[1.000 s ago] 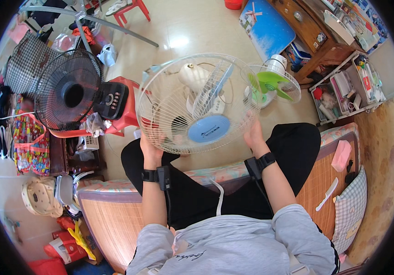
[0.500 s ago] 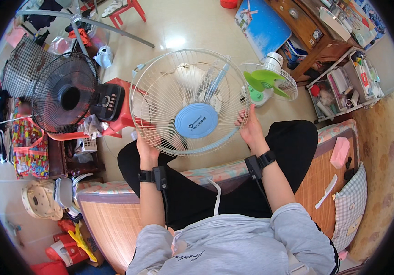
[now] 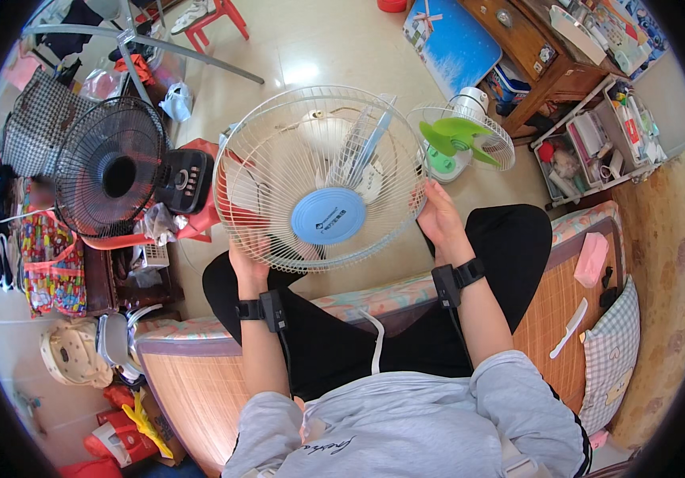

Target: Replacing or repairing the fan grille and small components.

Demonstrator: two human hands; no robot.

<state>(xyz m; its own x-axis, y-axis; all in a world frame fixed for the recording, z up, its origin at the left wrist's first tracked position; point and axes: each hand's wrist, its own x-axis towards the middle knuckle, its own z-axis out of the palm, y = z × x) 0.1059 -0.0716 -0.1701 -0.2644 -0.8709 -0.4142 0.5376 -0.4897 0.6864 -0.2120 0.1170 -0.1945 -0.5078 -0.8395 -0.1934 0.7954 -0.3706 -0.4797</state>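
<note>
White wire forms the round fan guard [image 3: 310, 163], held in the air in front of the knees. The left hand's [image 3: 248, 259] fingers, partly hidden behind the wires, curl onto its lower-left rim; the right hand's [image 3: 440, 219] fingers are clamped on the right rim.

At the right, a white-framed cart [image 3: 597, 187] holds pinkish boxes, a red item and fluffy stuff in its lower bin, with upright bottles and packets packed into its upper one. Near the left wall sits a spotted cream tub [image 3: 57, 370], its contents too small to tell.

Printed on the guard's smooth blue oval disc [image 3: 328, 216] are a dark emblem and a line of characters; the grey shirt [image 3: 406, 430] bears dark cursive lettering.

Beyond, a fan with black wire cage [image 3: 111, 171] stands by a red plastic stool [image 3: 204, 203], and a small fan has glossy green blades [image 3: 458, 135]. Woven matting [image 3: 199, 370] covers the bed, where a checked cloth pillow [image 3: 609, 354] lies.
</note>
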